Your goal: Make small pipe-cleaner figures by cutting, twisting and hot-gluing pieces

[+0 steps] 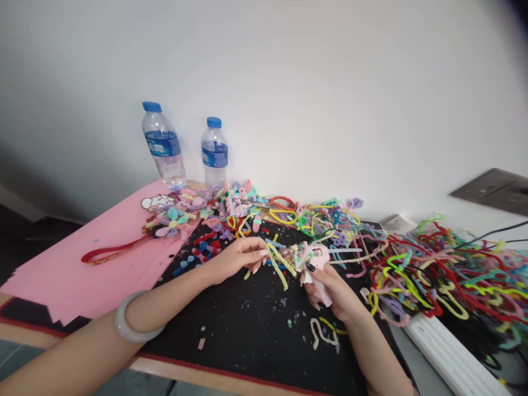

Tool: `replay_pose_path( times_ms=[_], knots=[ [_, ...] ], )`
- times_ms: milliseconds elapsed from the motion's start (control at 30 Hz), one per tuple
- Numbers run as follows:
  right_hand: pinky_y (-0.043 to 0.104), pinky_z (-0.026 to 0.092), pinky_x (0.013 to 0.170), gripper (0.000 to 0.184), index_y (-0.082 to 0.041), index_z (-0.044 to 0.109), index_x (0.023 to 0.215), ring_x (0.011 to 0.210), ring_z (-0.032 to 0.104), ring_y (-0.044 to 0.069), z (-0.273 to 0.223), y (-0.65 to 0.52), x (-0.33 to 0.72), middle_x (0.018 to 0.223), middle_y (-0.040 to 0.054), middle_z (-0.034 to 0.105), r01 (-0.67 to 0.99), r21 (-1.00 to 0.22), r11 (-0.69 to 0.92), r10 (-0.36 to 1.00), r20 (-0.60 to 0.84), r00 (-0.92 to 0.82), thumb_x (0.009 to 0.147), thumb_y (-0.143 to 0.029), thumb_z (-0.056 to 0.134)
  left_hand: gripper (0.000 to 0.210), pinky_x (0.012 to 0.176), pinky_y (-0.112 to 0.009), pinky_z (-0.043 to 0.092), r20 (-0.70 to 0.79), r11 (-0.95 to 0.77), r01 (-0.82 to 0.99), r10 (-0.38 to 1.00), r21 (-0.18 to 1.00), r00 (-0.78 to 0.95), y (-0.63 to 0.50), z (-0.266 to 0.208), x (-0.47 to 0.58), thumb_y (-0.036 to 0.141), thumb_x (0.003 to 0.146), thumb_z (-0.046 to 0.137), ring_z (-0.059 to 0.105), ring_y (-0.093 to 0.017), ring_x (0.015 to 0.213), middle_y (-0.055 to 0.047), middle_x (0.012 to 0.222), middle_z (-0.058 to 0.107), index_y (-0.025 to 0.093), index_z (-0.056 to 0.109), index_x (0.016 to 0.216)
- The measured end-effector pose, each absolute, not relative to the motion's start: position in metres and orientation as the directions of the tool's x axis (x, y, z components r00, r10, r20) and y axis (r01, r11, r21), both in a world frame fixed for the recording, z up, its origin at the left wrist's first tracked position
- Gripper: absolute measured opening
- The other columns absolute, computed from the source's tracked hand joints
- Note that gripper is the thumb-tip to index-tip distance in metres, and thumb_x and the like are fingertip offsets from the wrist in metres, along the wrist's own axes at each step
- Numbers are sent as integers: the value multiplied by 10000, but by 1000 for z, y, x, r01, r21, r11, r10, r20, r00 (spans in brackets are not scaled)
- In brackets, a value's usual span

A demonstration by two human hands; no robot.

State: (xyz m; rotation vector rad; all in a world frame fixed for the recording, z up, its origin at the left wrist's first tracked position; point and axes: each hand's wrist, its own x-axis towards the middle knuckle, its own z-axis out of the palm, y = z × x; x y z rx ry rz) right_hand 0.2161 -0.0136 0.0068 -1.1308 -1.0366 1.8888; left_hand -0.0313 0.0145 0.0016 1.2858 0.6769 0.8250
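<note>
Near the middle of the dark mat, my left hand pinches a pale yellow pipe cleaner, bent with its ends hanging down. My right hand is closed around a pink piece with a handle-like lower end; its exact kind is unclear. A cluster of small multicoloured fuzzy bits lies against the pink piece's left side, close to my left fingertips. Thin pale strands stick out to its right. Below my right hand, a cream pipe cleaner rests on the mat.
Pink paper sheets cover the left side, with a red strap on top. Two water bottles stand by the wall. Scissors lie among fuzzy pieces at the back. Tangled pipe cleaners and a white power strip fill the right.
</note>
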Motion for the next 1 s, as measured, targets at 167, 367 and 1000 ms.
replay_pose_path(
  times_ms=[167,367,1000],
  knots=[
    [173,373,320,321,-156,512,712,358,349,50,7,-13,217,453,-63,432,-162,-884,-439,849,-349,-397,709,-422,692,237,489,-203,352,12,89,-160,839,983,543,15,1,-32,361,834,549,449,-70,496,26,606,504,130,542,782],
    [172,384,325,304,-160,501,733,366,358,50,5,-14,219,465,-61,449,-174,-881,-440,845,-341,-412,726,-403,685,239,488,-208,344,15,76,-142,836,987,549,16,0,-33,364,848,530,449,-76,485,32,572,495,130,543,799],
    [168,377,327,294,-156,507,719,360,347,45,5,-13,220,456,-63,436,-189,-881,-433,844,-323,-428,737,-395,678,221,488,-200,349,23,81,-160,829,984,559,17,-3,-33,343,857,530,451,-70,487,29,591,500,128,549,810]
  ],
)
